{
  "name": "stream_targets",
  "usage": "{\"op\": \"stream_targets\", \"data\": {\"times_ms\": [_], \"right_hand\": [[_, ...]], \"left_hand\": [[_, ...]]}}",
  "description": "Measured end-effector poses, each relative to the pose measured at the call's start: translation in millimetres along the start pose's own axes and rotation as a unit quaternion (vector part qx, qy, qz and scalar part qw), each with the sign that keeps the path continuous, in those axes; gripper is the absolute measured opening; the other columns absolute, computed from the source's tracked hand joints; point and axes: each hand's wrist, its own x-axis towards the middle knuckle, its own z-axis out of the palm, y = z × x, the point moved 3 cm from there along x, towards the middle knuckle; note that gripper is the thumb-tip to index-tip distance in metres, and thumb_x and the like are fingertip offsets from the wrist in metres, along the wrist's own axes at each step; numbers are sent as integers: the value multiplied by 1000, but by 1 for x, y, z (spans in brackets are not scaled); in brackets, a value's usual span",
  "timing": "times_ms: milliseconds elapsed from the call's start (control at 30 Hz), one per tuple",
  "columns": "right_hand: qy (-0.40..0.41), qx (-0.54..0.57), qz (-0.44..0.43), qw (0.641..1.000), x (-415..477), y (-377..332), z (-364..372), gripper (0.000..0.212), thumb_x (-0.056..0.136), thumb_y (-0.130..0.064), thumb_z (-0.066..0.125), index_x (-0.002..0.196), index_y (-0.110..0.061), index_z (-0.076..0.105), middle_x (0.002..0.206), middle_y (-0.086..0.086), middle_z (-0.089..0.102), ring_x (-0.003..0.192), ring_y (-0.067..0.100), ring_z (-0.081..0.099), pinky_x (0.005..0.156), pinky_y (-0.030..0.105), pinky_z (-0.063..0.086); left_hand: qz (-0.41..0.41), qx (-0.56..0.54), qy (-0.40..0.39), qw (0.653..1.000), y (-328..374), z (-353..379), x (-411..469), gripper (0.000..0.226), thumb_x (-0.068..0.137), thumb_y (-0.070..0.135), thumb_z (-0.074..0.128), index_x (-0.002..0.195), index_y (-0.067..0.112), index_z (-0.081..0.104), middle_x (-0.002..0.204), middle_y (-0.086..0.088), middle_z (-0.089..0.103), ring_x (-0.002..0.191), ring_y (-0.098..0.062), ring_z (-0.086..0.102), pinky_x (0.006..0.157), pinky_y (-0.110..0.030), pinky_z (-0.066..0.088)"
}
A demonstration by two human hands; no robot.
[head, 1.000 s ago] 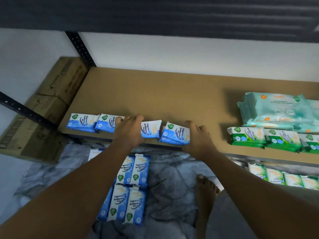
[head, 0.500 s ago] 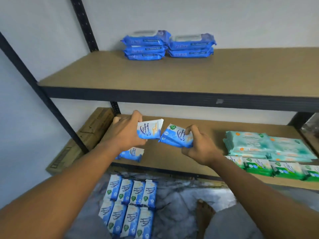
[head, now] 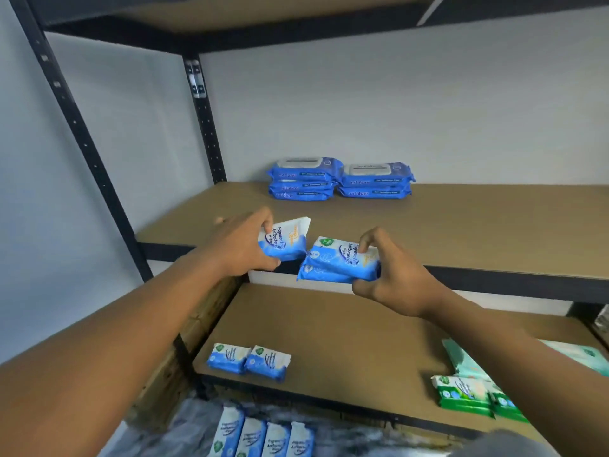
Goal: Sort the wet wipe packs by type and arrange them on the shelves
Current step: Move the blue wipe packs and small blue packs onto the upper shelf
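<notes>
Nearest, well below the middle shelf (head: 461,232), a tan fibreboard deck on a black steel frame, a row of light blue and white soft plastic wipe packs (head: 263,438) lies on the floor. One level under the middle shelf, the lower shelf (head: 346,324) carries two small blue packs (head: 248,361) side by side at its front left corner. Green-and-white packs (head: 464,395) sit at its right end, with pale teal packs (head: 468,361) behind them.

Just in front of the middle shelf's front edge, at about its height, both hands are loaded. The left hand (head: 237,249) grasps a single blue pack (head: 285,240) by its left end, so the free end tilts up to the right. The right hand (head: 392,278) pinches a stacked pair of blue packs (head: 339,262) by their right end, long axis running nearly along the shelf edge and dipping a little to the left. The two loads almost touch, corner to corner.

The coming move probably turns on this: bare board lies straight ahead of both hands, past the edge, and the left hand is nearer the shelf's left front corner. The packs lie roughly parallel to that edge, so a forward reach should need little turning. At the back of the middle shelf, against the wall, dark blue lidded packs (head: 339,179) stand in two stacks, well apart from the hands
</notes>
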Motion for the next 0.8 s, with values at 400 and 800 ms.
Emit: {"op": "stream_targets", "data": {"times_ms": [400, 800], "right_hand": [[2, -16, 112, 994, 60, 56, -33, 46, 76, -29, 76, 100, -36, 38, 89, 0, 57, 75, 21, 51, 75, 40, 45], [-7, -53, 147, 988, 71, 42, -23, 52, 72, -36, 77, 102, -35, 35, 107, 4, 53, 90, 24, 55, 80, 41, 49]], "left_hand": [[-13, -74, -110, 991, -5, 21, 67, 50, 66, 28, 87, 96, 29, 47, 108, 6, 53, 89, -20, 54, 72, -32, 41], [-49, -38, -44, 997, -2, 29, 71, 43, 71, 11, 78, 98, 28, 50, 124, -4, 38, 108, -23, 43, 88, -36, 45]]}}
